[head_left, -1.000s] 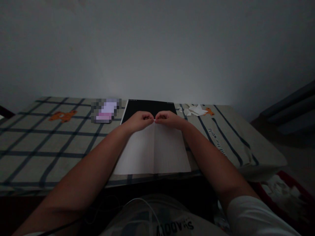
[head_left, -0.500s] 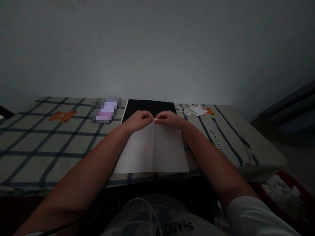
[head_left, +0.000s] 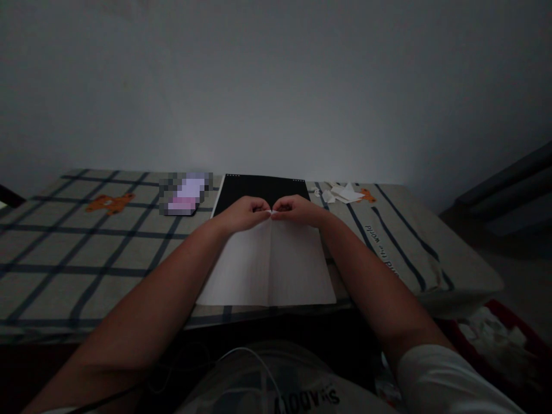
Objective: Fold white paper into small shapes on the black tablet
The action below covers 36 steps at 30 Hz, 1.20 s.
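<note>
A sheet of white paper (head_left: 263, 264) with a crease down its middle spreads toward me over the table's front. At its far edge, my left hand (head_left: 248, 213) pinches it between thumb and fingers, just left of the crease. My right hand (head_left: 296, 210) pinches the same edge on the other side, its fingertips almost touching those of the left. Beneath the hands and partly covered by the paper lies a black sheet or pad (head_left: 263, 187) with small punched holes along its far edge.
A checked cloth (head_left: 116, 247) covers the table, which meets a plain wall (head_left: 276, 86). Left of the pad lies a phone-like object (head_left: 187, 195), pixelated. White paper scraps (head_left: 345, 192) lie to the right. A red bin (head_left: 513, 322) holding crumpled white stuff stands below right.
The near edge of the paper has come slightly closer to me and spread a little wider. Both hands have shifted very slightly toward me, still pinching the paper.
</note>
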{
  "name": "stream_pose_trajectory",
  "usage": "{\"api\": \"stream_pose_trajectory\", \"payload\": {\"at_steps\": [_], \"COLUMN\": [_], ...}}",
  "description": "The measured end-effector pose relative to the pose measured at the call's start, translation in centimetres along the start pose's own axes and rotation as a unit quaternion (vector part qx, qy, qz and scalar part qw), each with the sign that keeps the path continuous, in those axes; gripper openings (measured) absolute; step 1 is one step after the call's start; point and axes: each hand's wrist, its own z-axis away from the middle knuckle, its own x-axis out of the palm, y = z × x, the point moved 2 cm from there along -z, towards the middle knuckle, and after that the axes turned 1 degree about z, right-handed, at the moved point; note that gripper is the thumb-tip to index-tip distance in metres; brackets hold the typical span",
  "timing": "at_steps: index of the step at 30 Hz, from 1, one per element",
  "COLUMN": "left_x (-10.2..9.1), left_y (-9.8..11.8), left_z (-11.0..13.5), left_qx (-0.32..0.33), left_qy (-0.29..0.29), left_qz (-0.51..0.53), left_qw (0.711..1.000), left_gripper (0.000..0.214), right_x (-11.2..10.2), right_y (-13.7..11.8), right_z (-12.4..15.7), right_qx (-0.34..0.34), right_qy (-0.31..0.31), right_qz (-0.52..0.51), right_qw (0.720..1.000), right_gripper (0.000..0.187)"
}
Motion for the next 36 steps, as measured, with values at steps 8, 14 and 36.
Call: {"api": "stream_pose_trajectory", "payload": {"at_steps": [8, 14, 36], "left_x": [0.1, -0.32, -0.15], "left_y": [-0.52, -0.09, -0.48], "left_z": [-0.23, 0.04, -0.14], "left_qx": [0.004, -0.005, -0.002], "left_qy": [0.029, 0.036, 0.041], "left_qz": [-0.011, -0.009, -0.084], "left_qw": [1.0, 0.999, 0.996], "left_gripper": [0.025, 0.027, 0.027], "right_x": [-0.16, -0.3, -0.23], "right_y": [-0.38, -0.63, -0.32], "right_z": [0.14, 0.53, 0.2], "right_qx": [-0.01, -0.001, -0.018], "right_qy": [0.024, -0.005, 0.023], "right_qz": [0.025, 0.045, 0.097], "right_qw": [0.999, 0.999, 0.995], "right_gripper": [0.036, 0.037, 0.034]}}
